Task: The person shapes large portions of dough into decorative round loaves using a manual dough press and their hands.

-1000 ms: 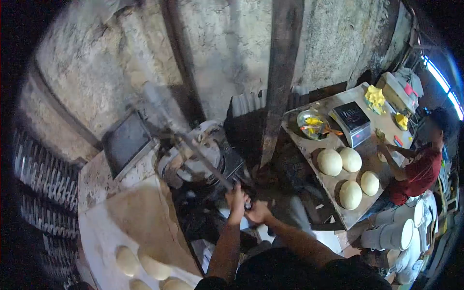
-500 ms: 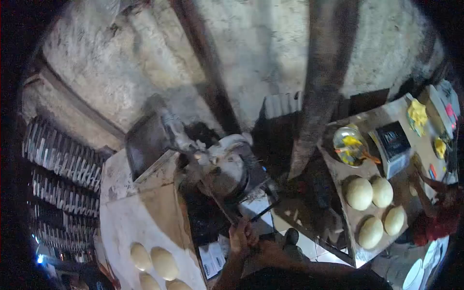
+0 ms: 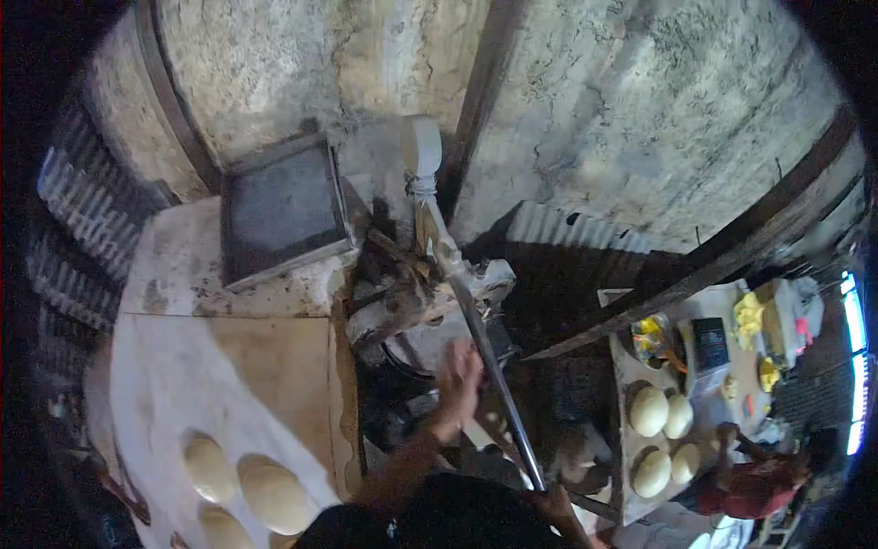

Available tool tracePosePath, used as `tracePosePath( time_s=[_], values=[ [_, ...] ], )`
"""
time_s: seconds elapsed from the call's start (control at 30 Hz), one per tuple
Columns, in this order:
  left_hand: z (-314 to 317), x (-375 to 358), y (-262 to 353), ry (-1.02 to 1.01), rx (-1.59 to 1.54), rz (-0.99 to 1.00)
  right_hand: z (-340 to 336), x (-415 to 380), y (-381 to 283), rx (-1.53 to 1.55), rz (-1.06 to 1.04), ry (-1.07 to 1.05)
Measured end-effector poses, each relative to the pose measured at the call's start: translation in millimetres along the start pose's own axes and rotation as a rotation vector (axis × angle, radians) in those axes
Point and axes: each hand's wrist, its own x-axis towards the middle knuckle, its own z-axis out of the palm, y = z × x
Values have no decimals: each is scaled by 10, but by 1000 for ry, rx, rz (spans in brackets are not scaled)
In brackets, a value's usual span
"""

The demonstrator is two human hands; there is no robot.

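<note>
A long metal pole (image 3: pixel 498 389) slants down toward me, its far end beside a dusty machine (image 3: pixel 434 339) at the wall. My right hand (image 3: pixel 553 506) is wrapped around the pole's lower end, partly cut off by the frame's bottom. To the left of the pole, my left hand (image 3: pixel 460 384) reaches up over the front of the machine, fingers extended and slightly blurred. In line with the pole's far end, a white rounded head (image 3: pixel 422 146) is bound on with wrapping.
On the pale table (image 3: pixel 210 357) at left lie several dough balls (image 3: pixel 272 494); a framed dark panel (image 3: pixel 285 215) leans behind. The right-hand table (image 3: pixel 631 366) bears more dough balls (image 3: pixel 649 410), a metal bowl (image 3: pixel 651 337) and a dark packet (image 3: pixel 710 343). A person in red (image 3: pixel 754 485) works beside it.
My hands were together low by the machine; now the left reaches up and the right is lower on the pole. The pole now stands out clearly. My view has turned and shifted.
</note>
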Motion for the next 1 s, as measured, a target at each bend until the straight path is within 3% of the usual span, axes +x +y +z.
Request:
tracePosePath(
  time_s=[0.07,0.13,0.2,0.3,0.4,0.53,0.6,0.67,0.77,0.9,0.97,1.0],
  values=[
    [-345,782,616,156,272,322,-34,-375,-490,93,-30,126],
    [-664,1503,906,94,581,536,-211,-708,-992,119,-97,283],
    [-884,2184,909,23,930,608,-472,-977,-1477,41,-215,504],
    [-1288,2659,652,-149,1203,1002,-842,-1045,-2380,-101,-481,814],
    [-1268,2735,682,-377,1551,577,-1086,-545,-3455,-248,-905,988],
    [-1397,2336,897,-256,1556,645,-1194,485,-5096,-631,-1535,1183],
    [-1293,1994,1224,-248,1515,364,-1273,982,-5972,-897,-1795,1310],
    [-1207,1731,1254,-292,1468,120,-1167,1219,-6489,-857,-1854,1323],
    [-1236,1309,1248,-142,1436,227,-518,965,-6235,-354,-1610,1132],
    [-1369,890,992,117,1365,523,-775,1787,-5085,-137,-1481,915],
    [-1400,491,897,260,1289,769,-830,2687,-3983,63,-1089,641],
    [-1407,212,807,226,1108,542,-783,3551,-3044,-71,-941,644]
  ],
)
